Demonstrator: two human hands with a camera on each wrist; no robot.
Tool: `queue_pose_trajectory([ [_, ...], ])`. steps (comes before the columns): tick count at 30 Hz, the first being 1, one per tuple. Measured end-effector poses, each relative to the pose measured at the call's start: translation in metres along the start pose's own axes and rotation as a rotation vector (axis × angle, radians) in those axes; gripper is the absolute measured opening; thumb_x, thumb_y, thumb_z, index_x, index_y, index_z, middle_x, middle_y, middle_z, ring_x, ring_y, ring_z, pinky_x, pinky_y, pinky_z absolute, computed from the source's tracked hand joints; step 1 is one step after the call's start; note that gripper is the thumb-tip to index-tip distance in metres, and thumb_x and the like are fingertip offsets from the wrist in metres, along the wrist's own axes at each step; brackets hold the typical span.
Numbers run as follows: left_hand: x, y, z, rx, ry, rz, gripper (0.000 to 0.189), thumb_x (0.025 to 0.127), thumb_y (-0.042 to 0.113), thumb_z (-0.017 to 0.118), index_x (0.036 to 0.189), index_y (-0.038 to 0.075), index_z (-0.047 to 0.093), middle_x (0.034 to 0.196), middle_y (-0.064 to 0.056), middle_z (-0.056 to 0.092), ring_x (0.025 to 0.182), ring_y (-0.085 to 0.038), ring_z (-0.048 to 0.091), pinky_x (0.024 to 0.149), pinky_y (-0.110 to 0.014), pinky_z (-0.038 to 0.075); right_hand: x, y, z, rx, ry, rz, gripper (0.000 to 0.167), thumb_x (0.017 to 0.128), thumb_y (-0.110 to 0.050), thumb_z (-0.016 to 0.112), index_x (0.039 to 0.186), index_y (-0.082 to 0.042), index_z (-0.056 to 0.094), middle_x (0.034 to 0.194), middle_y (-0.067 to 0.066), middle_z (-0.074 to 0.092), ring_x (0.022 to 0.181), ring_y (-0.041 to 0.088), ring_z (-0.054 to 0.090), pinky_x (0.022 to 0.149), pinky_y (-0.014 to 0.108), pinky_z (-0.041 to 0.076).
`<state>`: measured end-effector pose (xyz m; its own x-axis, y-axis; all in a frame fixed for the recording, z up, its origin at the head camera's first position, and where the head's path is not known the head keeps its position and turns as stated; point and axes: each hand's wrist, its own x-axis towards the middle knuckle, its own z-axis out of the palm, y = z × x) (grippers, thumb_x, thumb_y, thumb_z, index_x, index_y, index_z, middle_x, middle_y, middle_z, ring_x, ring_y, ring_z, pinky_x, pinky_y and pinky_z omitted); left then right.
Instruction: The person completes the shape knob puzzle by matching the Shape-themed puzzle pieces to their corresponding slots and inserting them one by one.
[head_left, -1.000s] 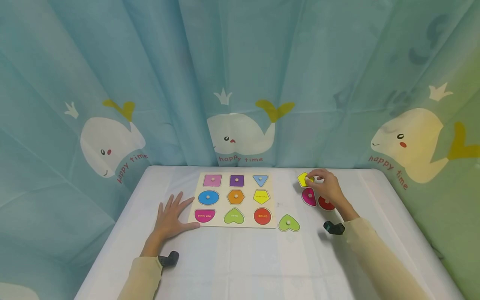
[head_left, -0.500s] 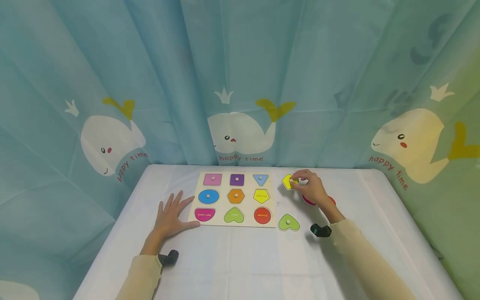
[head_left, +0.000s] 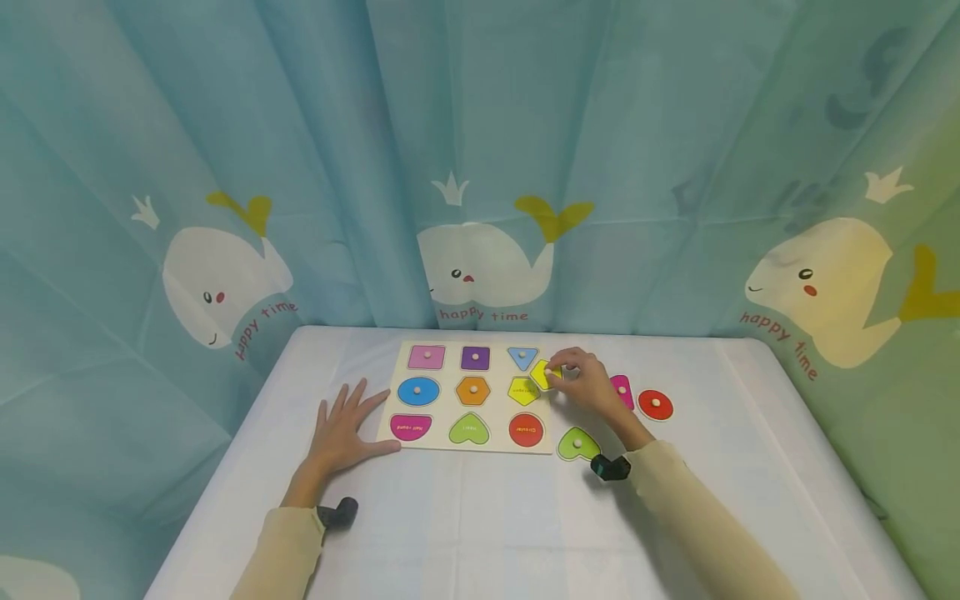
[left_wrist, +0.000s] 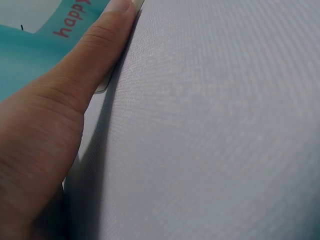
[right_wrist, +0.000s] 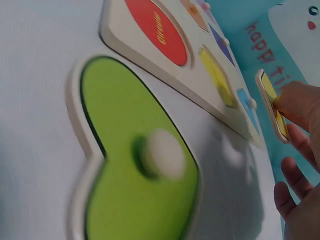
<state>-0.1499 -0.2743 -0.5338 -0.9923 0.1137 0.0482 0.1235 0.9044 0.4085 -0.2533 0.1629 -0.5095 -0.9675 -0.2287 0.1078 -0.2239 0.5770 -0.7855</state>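
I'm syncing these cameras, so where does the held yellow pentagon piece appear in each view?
Head: right of centre, below mid-height; the yellow pentagon piece is pinched by the right hand.
Left wrist: not in it.
Right wrist: right side, seen nearly edge-on.
Shared landmark: the puzzle board, just a sliver in left wrist.

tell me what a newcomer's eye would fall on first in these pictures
Probably the puzzle board with its bright shapes, on the white table. The yellow piece that the right hand holds up at the board's right side would likely draw the eye too. Behind the table, white whales stand out on the blue curtain.
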Motion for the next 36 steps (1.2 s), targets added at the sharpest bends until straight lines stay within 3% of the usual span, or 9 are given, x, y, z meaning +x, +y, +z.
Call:
queue_pose_trajectory([
  [11,0.0,0.001,0.0,0.002,0.005,0.009,0.1,0.072,0.065,0.082,0.154,0.019,0.048,0.167,-0.022,0.024,0.153,-0.052,0.01,0.116,-0.077,0.001,-0.002,-0.002,0.029,0.058,-0.033,-0.067,0.009,0.09,-0.009,0.078,0.099,-0.01,0.078,0.121,0.009,0.069,0.118,0.032,0.06,0.106,0.053,0.047],
  [21,0.001,0.001,0.0,0.002,0.013,0.011,0.1,0.072,0.064,0.081,0.154,0.019,0.048,0.166,-0.023,0.024,0.153,-0.052,0.01,0.115,-0.078,0.001,-0.002,-0.003,0.035,0.022,-0.062,-0.093,0.01,0.087,-0.005,0.079,0.096,-0.01,0.078,0.119,0.009,0.071,0.124,0.031,0.059,0.111,0.048,0.046],
  [29,0.001,-0.001,0.004,0.002,0.008,0.012,0.101,0.071,0.067,0.08,0.154,0.019,0.048,0.166,-0.023,0.025,0.153,-0.053,0.01,0.115,-0.078,0.001,-0.002,-0.003,0.04,-0.041,-0.067,-0.06,0.009,0.089,-0.01,0.078,0.097,-0.013,0.079,0.12,0.005,0.072,0.123,0.03,0.052,0.104,0.05,0.045],
  [36,0.001,-0.001,0.002,0.004,-0.003,-0.004,0.1,0.072,0.063,0.082,0.154,0.019,0.047,0.167,-0.024,0.024,0.153,-0.052,0.009,0.115,-0.077,-0.001,-0.001,-0.006,0.041,-0.04,-0.073,0.005,0.01,0.09,-0.015,0.079,0.1,-0.016,0.08,0.124,0.002,0.07,0.124,0.028,0.049,0.101,0.046,0.051],
])
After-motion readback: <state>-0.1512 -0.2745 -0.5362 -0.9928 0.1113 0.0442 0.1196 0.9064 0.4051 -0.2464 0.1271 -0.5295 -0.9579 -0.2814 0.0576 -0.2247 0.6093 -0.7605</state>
